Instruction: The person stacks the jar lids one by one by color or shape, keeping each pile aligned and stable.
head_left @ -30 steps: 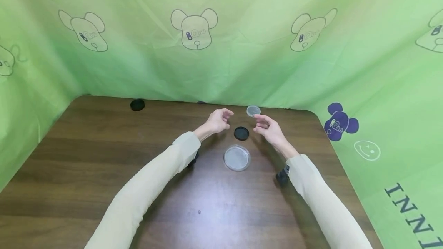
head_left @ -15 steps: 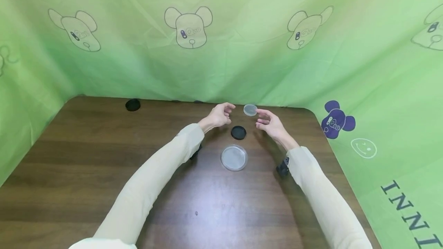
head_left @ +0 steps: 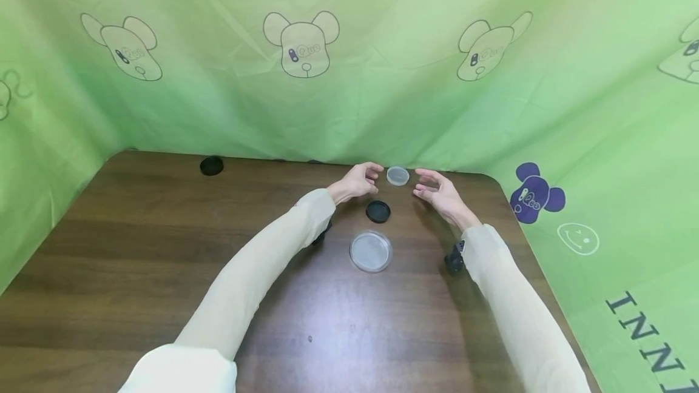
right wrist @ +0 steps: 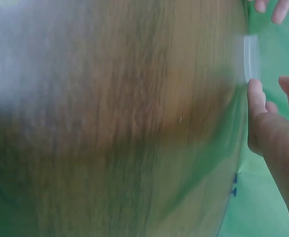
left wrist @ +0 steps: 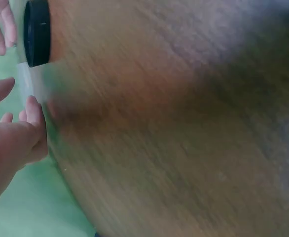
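Small clear round plastic-looking dish (head_left: 398, 176), far back on the brown wooden surface (head_left: 136, 247), between your left hand (head_left: 358, 181) and right hand (head_left: 441, 195), both spread and empty. Pinching its rim evenly from both sides should keep it level.

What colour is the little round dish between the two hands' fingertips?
The little round dish looks clear and whitish; the head view shows it best.

both arms (head_left: 248, 278) outstretched | left hand (head_left: 357, 181), right hand (head_left: 441, 197): apart, fingers (head_left: 430, 174) loosely bent
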Tool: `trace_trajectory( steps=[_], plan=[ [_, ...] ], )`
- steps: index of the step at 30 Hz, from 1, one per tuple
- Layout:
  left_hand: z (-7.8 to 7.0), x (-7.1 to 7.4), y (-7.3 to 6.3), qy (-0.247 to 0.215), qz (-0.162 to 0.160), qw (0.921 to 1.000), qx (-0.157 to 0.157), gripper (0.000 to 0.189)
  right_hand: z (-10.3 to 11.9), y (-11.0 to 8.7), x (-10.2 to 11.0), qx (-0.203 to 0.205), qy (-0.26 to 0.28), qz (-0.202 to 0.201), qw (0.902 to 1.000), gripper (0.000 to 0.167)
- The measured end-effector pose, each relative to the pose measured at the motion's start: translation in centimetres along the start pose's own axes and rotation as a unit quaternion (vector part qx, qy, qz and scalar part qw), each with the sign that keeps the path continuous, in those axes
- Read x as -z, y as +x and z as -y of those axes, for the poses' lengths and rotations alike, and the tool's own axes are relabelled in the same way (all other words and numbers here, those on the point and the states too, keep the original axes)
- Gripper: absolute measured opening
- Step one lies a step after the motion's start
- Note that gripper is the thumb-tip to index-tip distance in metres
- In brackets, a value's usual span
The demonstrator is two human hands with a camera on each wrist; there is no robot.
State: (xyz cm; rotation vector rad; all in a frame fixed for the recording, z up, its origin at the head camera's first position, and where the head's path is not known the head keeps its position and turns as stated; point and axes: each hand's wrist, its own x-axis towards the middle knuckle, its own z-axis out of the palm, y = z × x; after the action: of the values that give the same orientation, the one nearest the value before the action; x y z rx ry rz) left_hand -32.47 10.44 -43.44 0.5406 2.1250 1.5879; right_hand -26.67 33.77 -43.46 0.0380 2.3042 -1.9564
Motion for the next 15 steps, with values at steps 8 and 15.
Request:
trace_trajectory(
  steps=[8, 15],
  plan=[
    [0.5, -0.6, 1.1, 0.023, -0.005, 0.9997, -0.005, 0.07, -0.6, 1.0, 1.2, -0.018, 0.033, 0.018, 0.9991, 0.063],
    [0.9, -0.9, 2.1, 0.054, -0.005, 0.9985, -0.011, 0.073, -0.9, 2.3, 1.6, -0.029, 0.044, 0.04, 0.9979, 0.065]
  ],
)
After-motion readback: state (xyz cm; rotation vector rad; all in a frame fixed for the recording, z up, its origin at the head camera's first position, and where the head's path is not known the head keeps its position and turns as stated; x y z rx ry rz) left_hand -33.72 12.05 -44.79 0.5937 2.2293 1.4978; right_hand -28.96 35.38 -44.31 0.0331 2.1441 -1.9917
